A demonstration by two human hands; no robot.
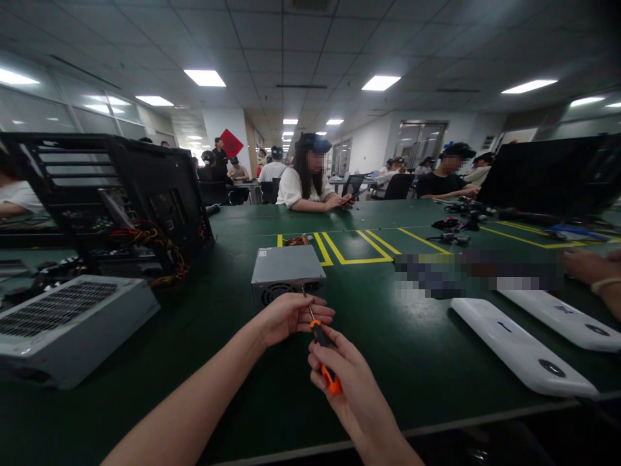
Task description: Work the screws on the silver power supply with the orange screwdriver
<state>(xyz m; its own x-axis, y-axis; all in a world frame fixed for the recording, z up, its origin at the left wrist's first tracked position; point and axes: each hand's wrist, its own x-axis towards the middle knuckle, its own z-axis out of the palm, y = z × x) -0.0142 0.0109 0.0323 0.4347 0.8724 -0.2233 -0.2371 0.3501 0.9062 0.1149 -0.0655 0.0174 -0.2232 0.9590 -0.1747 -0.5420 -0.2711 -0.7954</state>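
Note:
My right hand is wrapped around the orange and black handle of a screwdriver. Its thin metal shaft points up and away, towards a grey computer power supply. In front of that box, my left hand has its fingers stretched out, palm up, with the shaft's tip end by the thumb and fingers. Whether a screw sits at the tip is too small to tell. The power supply rests on the green table, its fan side facing me and partly hidden behind my left hand.
At left stand an open black computer case with loose cables and a larger grey power supply. To the right lie two white devices, cable bundles and a dark monitor. Another person sits across the table.

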